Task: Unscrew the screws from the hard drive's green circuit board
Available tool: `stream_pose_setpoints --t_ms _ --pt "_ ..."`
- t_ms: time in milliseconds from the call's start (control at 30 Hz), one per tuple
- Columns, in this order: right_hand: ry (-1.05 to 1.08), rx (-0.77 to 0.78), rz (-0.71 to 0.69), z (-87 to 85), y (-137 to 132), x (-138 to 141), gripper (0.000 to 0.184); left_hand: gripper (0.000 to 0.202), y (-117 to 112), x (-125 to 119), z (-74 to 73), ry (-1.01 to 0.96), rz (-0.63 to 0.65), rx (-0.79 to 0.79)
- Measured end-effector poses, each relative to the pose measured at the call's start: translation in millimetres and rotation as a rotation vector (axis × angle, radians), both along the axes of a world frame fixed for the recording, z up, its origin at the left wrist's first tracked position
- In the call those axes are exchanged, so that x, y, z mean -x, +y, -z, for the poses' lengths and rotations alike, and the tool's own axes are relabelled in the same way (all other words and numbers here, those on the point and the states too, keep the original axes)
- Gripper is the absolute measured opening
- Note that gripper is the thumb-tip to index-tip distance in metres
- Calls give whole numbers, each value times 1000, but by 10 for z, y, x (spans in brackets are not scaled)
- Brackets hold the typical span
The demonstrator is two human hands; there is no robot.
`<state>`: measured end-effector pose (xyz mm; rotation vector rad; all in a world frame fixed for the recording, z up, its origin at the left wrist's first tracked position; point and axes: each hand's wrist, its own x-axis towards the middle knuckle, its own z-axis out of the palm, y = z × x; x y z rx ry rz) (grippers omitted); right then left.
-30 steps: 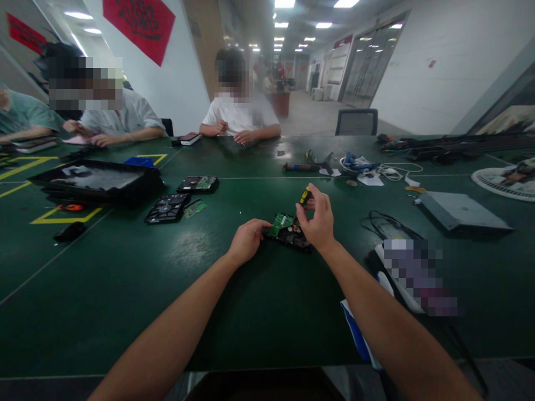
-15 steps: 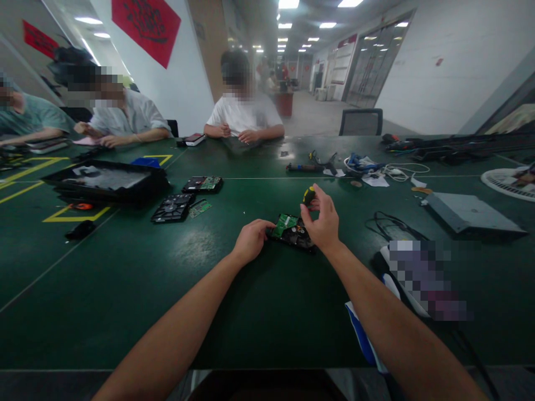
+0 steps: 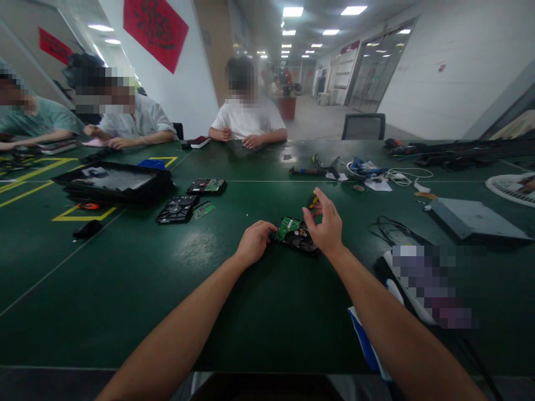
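A black hard drive with a green circuit board on its left part lies on the green table in front of me. My left hand grips the drive's left end between thumb and fingers. Over the drive's right side, my right hand holds a screwdriver by its yellow-and-black handle. The handle is tilted, and I cannot make out the blade or its tip. My right palm and fingers hide the drive's right end.
Two more drives, one flat and black and one with a board, lie left beside a loose circuit board. A black tray stands farther left. At right are a grey metal case and cables. People sit across the table.
The screwdriver handle has tilted and turned in my right hand, whose fingers have spread a little. My left hand stays on the drive. The whole view has shifted slightly.
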<state>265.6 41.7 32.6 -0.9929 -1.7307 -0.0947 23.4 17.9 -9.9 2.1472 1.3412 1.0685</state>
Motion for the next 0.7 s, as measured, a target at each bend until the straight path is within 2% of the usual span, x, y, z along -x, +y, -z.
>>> stream_pose_setpoints --t_ms 267,533,700 --pt "-17 -7 -22 14 -9 21 66 25 41 22 38 14 -37 -17" --pt "18 -6 -23 11 -5 25 68 29 90 58 86 80 -74 -63" --pt "15 -9 -29 9 -3 24 67 29 119 81 122 89 -155 -63"
